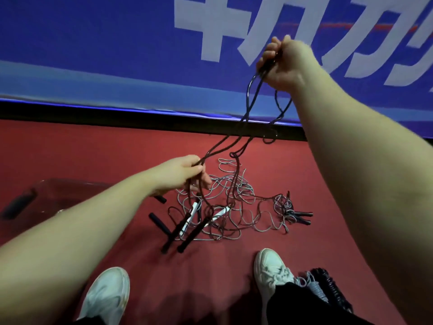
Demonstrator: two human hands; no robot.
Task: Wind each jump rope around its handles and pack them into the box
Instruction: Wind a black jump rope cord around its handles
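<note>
My right hand [284, 63] is raised high and grips a bunch of dark jump rope [248, 102] strands. The strands run down to my left hand [185, 174], which pinches them lower, just above the floor. Under it lies a tangle of grey and dark ropes [234, 202] with black handles [187, 233] and white handles [220, 213]. Two more dark handles [302, 216] lie at the tangle's right end. A clear plastic box [46, 198] stands on the floor to the left, partly behind my left forearm.
The floor is red carpet [117, 148]. A blue banner wall [93, 55] with white letters and a black base strip runs behind the ropes. My two white shoes [107, 294] stand near the bottom, with wound ropes [328, 285] beside the right shoe.
</note>
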